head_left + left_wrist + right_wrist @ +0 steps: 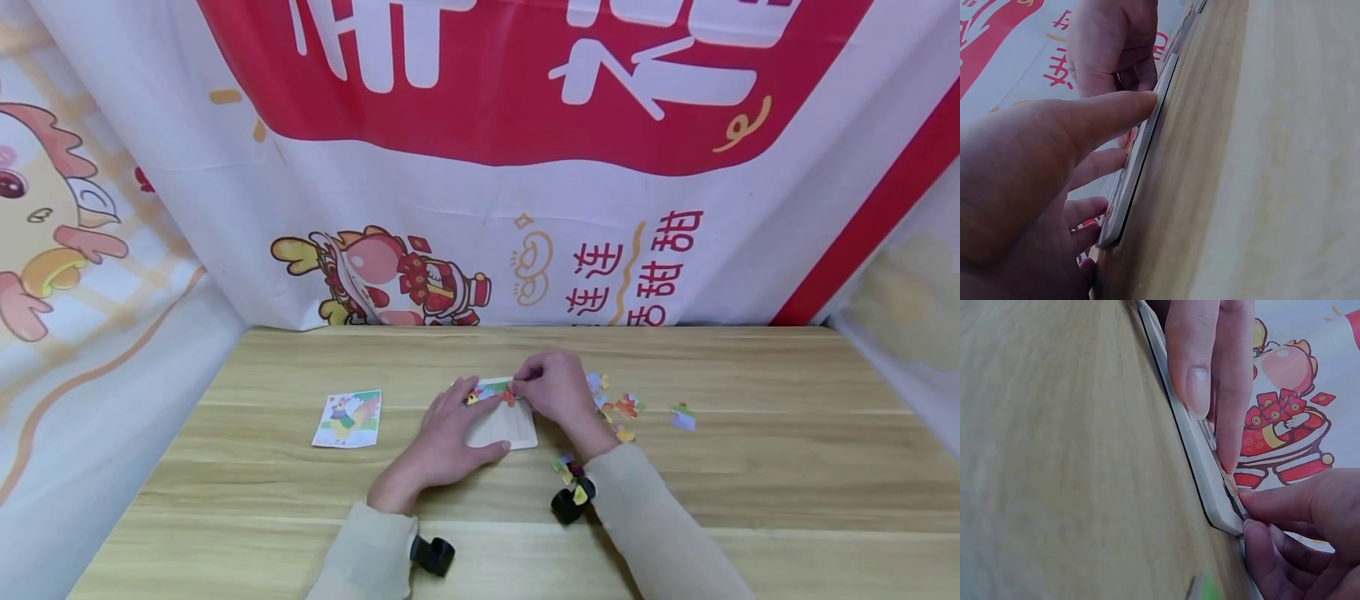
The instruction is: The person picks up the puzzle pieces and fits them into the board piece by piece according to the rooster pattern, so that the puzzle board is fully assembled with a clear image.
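Observation:
A pale puzzle board (504, 432) lies on the table with colourful pieces (491, 390) along its far edge. My left hand (450, 433) rests spread on the board's left side, thumb on the near edge; in the left wrist view the left hand (1041, 169) has its fingers straight along the tray. At the far right corner my right hand (553, 387) pinches a small piece against the board. The right wrist view has the right hand (1310, 531) with thumb and finger at the board's (1200, 465) corner, the piece mostly hidden.
Loose puzzle pieces (626, 406) lie right of the board, one piece (683, 417) farther right, and several (564, 468) near the right wrist. A picture card (347, 419) lies to the left. A printed cloth (480, 192) hangs behind the wooden table (750, 492).

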A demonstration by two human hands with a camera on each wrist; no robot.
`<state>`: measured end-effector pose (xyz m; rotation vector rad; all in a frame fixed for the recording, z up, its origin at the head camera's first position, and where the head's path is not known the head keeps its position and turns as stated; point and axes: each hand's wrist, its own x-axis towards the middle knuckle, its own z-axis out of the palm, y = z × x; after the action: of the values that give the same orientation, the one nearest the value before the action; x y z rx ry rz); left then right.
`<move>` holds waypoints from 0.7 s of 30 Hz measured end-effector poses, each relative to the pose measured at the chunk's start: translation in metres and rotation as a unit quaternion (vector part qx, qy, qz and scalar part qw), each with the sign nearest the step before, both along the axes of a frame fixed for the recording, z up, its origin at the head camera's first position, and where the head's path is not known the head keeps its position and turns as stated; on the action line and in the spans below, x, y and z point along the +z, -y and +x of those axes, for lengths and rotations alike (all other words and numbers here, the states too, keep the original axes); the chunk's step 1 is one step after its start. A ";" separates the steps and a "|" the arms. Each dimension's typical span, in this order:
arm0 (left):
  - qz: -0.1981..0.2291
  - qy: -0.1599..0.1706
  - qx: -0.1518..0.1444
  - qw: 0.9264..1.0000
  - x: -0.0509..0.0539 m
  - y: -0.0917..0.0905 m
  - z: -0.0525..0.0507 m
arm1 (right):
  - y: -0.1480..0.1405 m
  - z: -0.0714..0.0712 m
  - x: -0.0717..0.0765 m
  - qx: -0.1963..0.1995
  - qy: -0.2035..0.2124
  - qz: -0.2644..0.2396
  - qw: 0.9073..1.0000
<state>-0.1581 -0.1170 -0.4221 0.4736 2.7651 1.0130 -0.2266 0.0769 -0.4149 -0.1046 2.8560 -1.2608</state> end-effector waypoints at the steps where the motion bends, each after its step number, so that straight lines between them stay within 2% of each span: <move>1: -0.001 0.000 0.000 1.000 0.000 0.000 0.000 | 0.000 0.000 -0.001 -0.001 -0.004 0.002 1.000; 5: -0.002 0.001 -0.001 1.000 0.001 0.000 0.001 | 0.001 -0.001 -0.002 -0.009 -0.007 0.009 1.000; 11: 0.001 -0.001 0.000 1.000 0.001 0.000 0.000 | 0.001 -0.002 0.000 -0.019 0.014 0.008 1.000; 15: 0.020 -0.001 0.006 1.000 -0.001 0.003 -0.001 | 0.001 -0.002 0.000 -0.018 0.027 0.006 0.999; 18: 0.044 0.010 0.021 0.999 0.000 0.009 0.000 | 0.001 -0.002 0.001 -0.019 0.039 0.002 0.999; 21: 0.047 0.019 0.042 0.998 0.004 0.016 0.001 | 0.001 -0.003 0.001 -0.022 0.048 -0.001 0.999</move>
<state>-0.1566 -0.1331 -0.4181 0.3498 2.7327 1.1630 -0.2294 0.0762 -0.4135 0.0175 2.7911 -1.2395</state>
